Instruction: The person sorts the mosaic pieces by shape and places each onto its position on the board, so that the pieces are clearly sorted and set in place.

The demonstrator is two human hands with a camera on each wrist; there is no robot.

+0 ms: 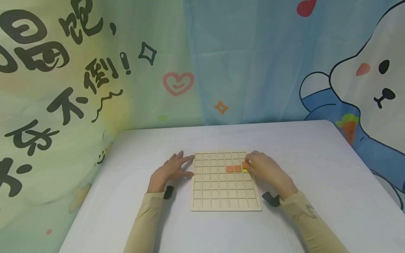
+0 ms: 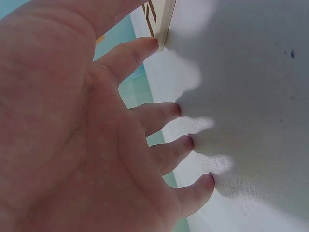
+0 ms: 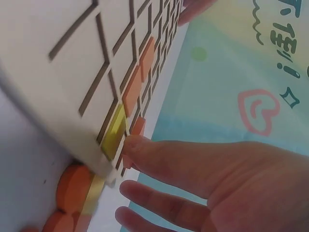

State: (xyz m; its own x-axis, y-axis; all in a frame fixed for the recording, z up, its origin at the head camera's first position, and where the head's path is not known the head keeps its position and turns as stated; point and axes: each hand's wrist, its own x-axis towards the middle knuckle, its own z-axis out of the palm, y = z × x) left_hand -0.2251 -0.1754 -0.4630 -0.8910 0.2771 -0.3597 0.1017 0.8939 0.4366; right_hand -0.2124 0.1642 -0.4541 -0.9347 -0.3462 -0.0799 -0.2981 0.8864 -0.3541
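A pale wooden grid board (image 1: pixel 218 203) lies on the table with several square tiles on it. Two orange tiles (image 1: pixel 233 169) sit side by side, with a yellow tile (image 3: pixel 115 131) to their right. My right hand (image 1: pixel 269 172) is over the board's right edge, pinching another orange tile (image 3: pixel 138 126) just behind the yellow one. The thumb hides part of that tile. At the board's left edge, my left hand (image 1: pixel 171 170) rests with fingers spread, its index finger and thumb touching the rim.
White cloth covers the table (image 1: pixel 142 144). Beyond the board's right edge, rounded orange shapes (image 3: pixel 72 188) show in the right wrist view; what they are I cannot tell. A printed curtain (image 1: pixel 246 63) hangs behind the table. Each wrist wears a dark band (image 1: pixel 271 199).
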